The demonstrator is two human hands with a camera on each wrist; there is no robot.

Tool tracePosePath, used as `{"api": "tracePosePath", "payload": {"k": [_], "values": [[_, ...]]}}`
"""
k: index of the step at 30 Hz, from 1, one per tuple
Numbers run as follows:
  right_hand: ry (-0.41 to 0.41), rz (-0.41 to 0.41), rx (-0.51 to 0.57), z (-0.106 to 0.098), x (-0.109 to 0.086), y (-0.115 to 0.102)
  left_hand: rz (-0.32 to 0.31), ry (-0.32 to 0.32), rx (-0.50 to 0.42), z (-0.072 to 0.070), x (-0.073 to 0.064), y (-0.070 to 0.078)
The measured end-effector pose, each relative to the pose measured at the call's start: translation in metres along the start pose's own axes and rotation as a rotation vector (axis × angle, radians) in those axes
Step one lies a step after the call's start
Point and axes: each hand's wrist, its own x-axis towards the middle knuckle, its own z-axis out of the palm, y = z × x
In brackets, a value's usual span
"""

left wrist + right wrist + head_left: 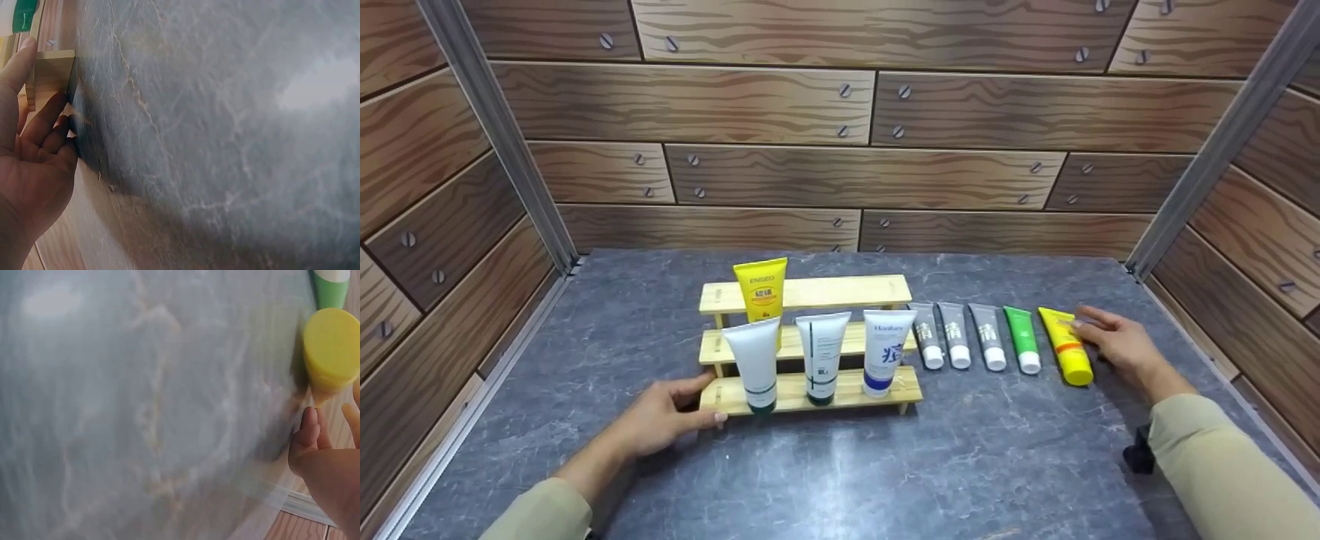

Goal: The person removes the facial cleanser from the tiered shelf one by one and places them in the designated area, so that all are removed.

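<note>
Open tabletop [960, 480]; hands [656, 414] [1121, 349] at rack edge [725, 394], yellow tube [1069, 352].

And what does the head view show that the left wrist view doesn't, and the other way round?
Only the head view: the right hand, the lying yellow tube beside it, the green tube, three grey tubes, and the standing tube with the blue band.
Only the left wrist view: the palm side of the left hand, close up.
Both: the left hand at one end of the wooden stand, a white tube with a green cap, and the grey tabletop.
</note>
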Motion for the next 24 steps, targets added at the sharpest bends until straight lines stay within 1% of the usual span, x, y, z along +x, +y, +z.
{"api": "tracePosePath", "payload": {"k": [3, 6, 11, 13, 17, 21, 24], "values": [[0.010, -0.021, -0.018, -0.006, -0.004, -0.004, 0.005, -0.002, -0.010, 0.001, 0.000, 0.000], [0.008, -0.059, -0.013, -0.011, -0.009, -0.012, 0.012, -0.007, -0.018, 0.002, 0.001, 0.000], [0.014, -0.132, 0.011, -0.010, -0.016, -0.040, 0.018, -0.014, -0.009, 0.001, 0.002, -0.001], [0.025, -0.173, -0.004, -0.006, -0.019, -0.056, 0.021, -0.014, -0.004, 0.001, 0.002, -0.001], [0.037, -0.288, -0.027, 0.007, -0.023, -0.093, 0.013, -0.018, -0.011, 0.000, 0.000, -0.001], [0.034, -0.392, -0.023, 0.024, -0.030, -0.135, -0.012, -0.016, -0.017, -0.001, 0.000, 0.000], [0.020, -0.473, -0.015, 0.040, -0.039, -0.168, -0.014, -0.017, -0.027, 0.000, 0.002, 0.000]]}}
